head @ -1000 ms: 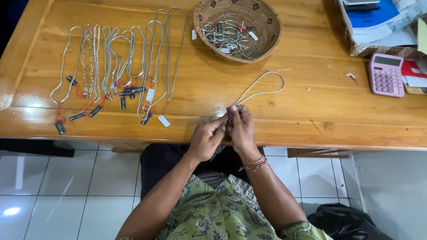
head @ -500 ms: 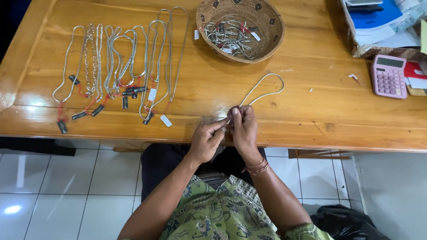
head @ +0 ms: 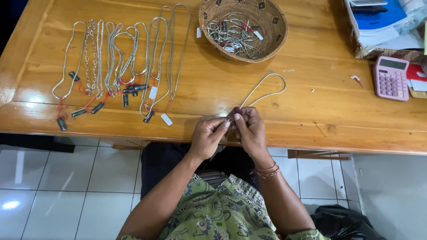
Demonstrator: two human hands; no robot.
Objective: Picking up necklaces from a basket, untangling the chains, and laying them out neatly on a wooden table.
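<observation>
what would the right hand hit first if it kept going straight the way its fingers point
The right hand points up the wooden table. It would likely first cross the loop of the thin silver chain it pinches, then reach the round woven basket, though its exact heading is hard to judge.

- Both hands meet at the near edge of the wooden table [head: 311, 115]: the left hand [head: 207, 135] and right hand [head: 251, 129] pinch the ends of a silver chain [head: 267, 86] together between fingertips.
- The chain's loop lies on the tabletop, stretching away toward the woven basket [head: 275, 38].
- That basket holds a tangle of more silver chains.
- A row of tagged necklaces [head: 124, 66] is laid out to the left.
- A pink calculator [head: 391, 78] sits far right, beside a box of papers [head: 378, 31].
</observation>
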